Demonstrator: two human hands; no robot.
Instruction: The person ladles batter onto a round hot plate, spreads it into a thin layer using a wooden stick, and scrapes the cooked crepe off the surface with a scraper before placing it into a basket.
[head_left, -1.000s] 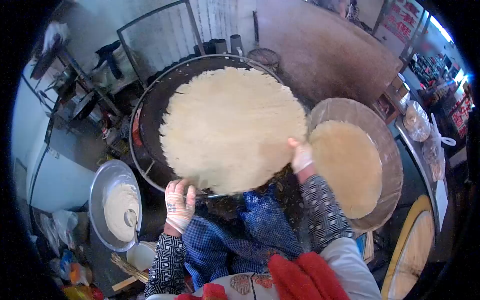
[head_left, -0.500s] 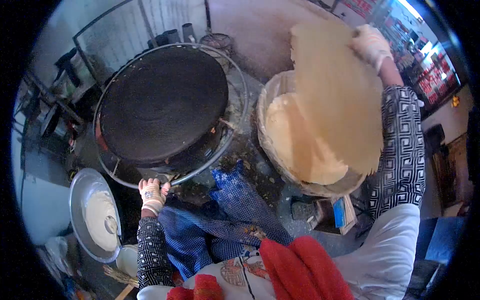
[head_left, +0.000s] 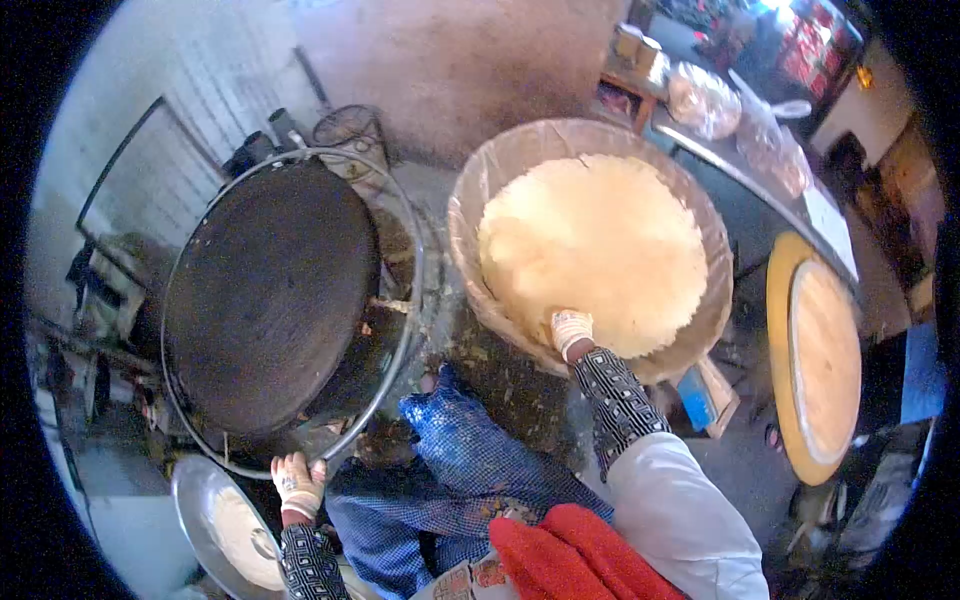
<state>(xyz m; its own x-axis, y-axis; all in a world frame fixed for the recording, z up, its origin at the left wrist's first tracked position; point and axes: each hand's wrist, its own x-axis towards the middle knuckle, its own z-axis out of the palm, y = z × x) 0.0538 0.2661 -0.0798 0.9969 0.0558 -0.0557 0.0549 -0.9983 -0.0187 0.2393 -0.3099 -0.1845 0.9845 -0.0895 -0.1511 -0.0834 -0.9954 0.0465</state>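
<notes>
Gloved, my right hand (head_left: 572, 331) rests at the near edge of a large round flatbread (head_left: 600, 240), its fingers hidden from view. The flatbread lies flat in a wide cloth-lined basket (head_left: 715, 300). At the near rim of the round metal ring (head_left: 402, 345) is my left hand (head_left: 298, 482), also gloved, its fingers curled over the bar. Inside that ring sits a dark round griddle (head_left: 270, 295) with a bare surface. Below my left hand stands a metal bowl (head_left: 195, 510) of pale batter (head_left: 240, 540) with a ladle in it.
Right of the basket leans a round wooden board (head_left: 785, 400). Plastic bags (head_left: 703, 100) lie on the counter behind. A blue-and-white item (head_left: 697, 398) sits by the basket's near side. A wire basket (head_left: 350, 130) and dark cups (head_left: 250, 150) stand behind the griddle.
The flatbread has gone from the griddle, through the air in my right hand, down into the basket. My right hand has lowered to its near edge. My left hand stays at the ring; the view has turned.
</notes>
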